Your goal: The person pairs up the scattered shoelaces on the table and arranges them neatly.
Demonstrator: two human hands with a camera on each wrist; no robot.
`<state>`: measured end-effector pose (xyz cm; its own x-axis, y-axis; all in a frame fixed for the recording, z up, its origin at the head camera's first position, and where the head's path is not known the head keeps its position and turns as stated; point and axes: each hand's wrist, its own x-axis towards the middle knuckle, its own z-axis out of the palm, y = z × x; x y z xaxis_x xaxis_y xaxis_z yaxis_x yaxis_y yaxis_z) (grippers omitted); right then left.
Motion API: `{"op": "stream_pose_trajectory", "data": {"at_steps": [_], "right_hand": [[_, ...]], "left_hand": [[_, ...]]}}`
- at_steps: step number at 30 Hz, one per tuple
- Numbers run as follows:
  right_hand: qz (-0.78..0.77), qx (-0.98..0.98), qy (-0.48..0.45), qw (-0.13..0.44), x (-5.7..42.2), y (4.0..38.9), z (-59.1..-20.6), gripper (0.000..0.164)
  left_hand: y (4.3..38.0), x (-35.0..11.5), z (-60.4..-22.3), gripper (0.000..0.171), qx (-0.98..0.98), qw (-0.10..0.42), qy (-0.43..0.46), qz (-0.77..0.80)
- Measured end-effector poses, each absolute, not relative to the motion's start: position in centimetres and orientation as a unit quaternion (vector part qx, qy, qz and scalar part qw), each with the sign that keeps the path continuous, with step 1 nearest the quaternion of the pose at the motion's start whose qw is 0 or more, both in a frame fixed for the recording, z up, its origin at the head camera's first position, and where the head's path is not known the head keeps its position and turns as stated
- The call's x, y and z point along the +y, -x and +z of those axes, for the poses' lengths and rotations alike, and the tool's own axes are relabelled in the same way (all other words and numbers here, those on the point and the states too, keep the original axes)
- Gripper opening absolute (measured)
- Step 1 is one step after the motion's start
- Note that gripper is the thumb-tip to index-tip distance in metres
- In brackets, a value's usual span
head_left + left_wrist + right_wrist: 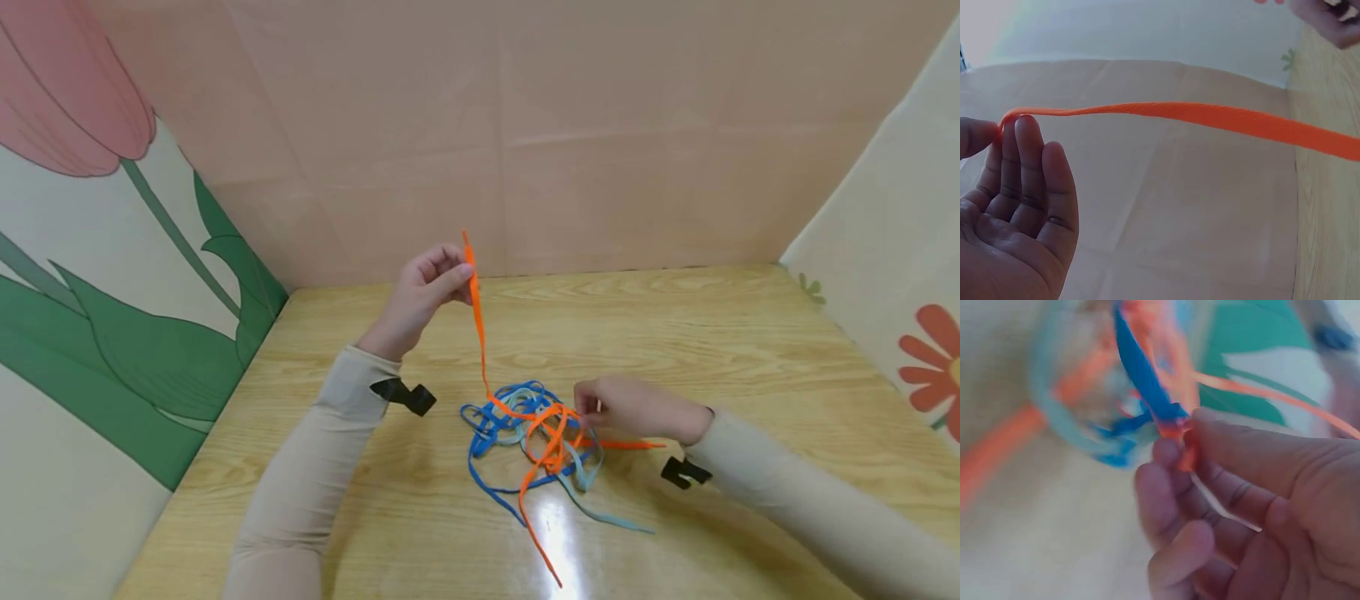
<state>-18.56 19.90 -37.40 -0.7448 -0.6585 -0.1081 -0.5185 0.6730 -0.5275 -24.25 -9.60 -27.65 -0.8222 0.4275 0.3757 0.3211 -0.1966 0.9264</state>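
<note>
An orange shoelace (480, 325) runs up from a tangle on the table to my left hand (427, 292), which pinches it near its tip between thumb and fingers. In the left wrist view the lace stretches sideways from the fingertips (1025, 128). At the right side of the tangle, my right hand (630, 407) pinches a piece of orange lace between thumb and finger. A blue shoelace (1141, 372) lies right against that pinch; whether it is gripped too, I cannot tell. Blue loops (480, 467) and a pale teal shoelace (607, 518) are tangled with the orange one.
The tangle lies on a wood-grain table (390, 517). Behind it stands a plain pinkish wall covering (495, 150). Flower-printed panels flank it, with a tulip (75, 92) at left and a red flower (930, 358) at right. Black straps (405, 396) hang at both wrists.
</note>
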Motion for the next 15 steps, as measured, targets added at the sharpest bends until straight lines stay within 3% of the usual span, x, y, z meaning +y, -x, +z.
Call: {"op": "stream_pose_trajectory", "data": {"at_steps": [3,7,11,15], "right_hand": [[-0.305,0.887,0.326,0.116,20.3,18.6,-34.7,0.01],[-0.436,0.836,0.333,0.03,20.7,17.9,-31.1,0.003],[-0.619,0.664,0.414,-0.06,21.2,17.3,-28.3,0.01],[-0.757,0.442,0.472,-0.094,21.6,16.6,-25.7,0.007]], "left_hand": [[24.3,-9.8,-27.6,0.008,0.63,0.032,-0.293,0.718],[24.5,-10.0,-27.5,0.004,0.621,0.025,-0.298,0.724],[24.5,-10.2,-27.3,0.004,0.613,0.013,-0.297,0.732],[24.4,-10.6,-26.9,0.01,0.61,-0.004,-0.291,0.737]]}}
